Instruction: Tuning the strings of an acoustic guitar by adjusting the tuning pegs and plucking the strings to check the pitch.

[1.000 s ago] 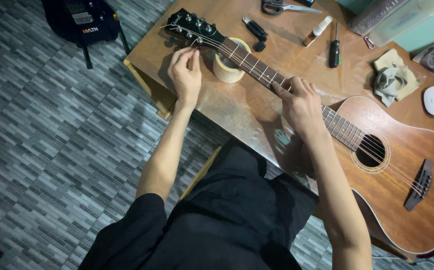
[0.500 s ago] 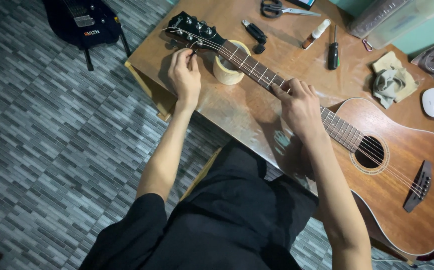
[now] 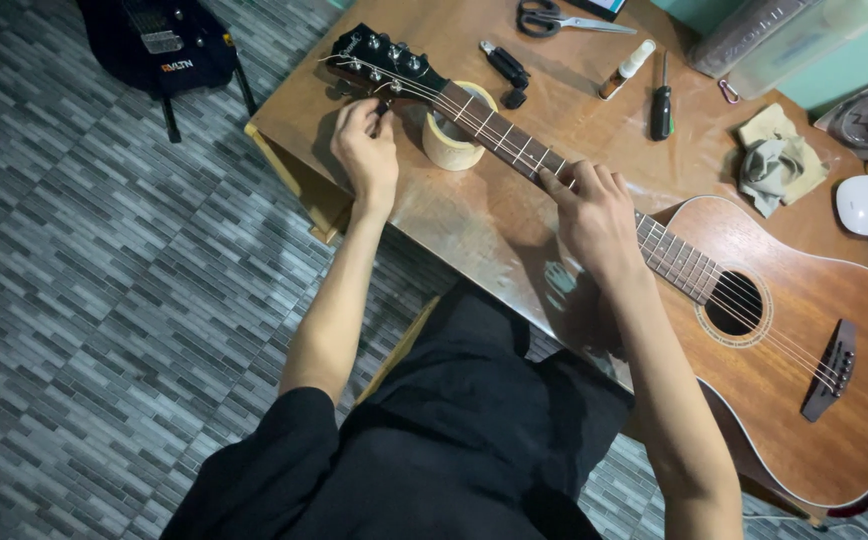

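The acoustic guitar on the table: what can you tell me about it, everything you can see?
The acoustic guitar lies face up, slanting across the brown table. Its reddish-brown body looks like wood, with a round sound hole and dark bridge. The dark neck rests on a tape roll. The left hand touches the black headstock's tuners; the right hand presses the frets.

The guitar (image 3: 804, 330) has a reddish-brown wooden body, a dark fretboard with pale fret lines and a black headstock (image 3: 379, 60) with silver pegs. It lies on a brown table (image 3: 484, 215), near a cream roll of tape (image 3: 451, 140), black-handled scissors (image 3: 554, 18) and a beige-grey cloth (image 3: 776, 155). The floor (image 3: 104, 300) shows a grey brick-like pattern
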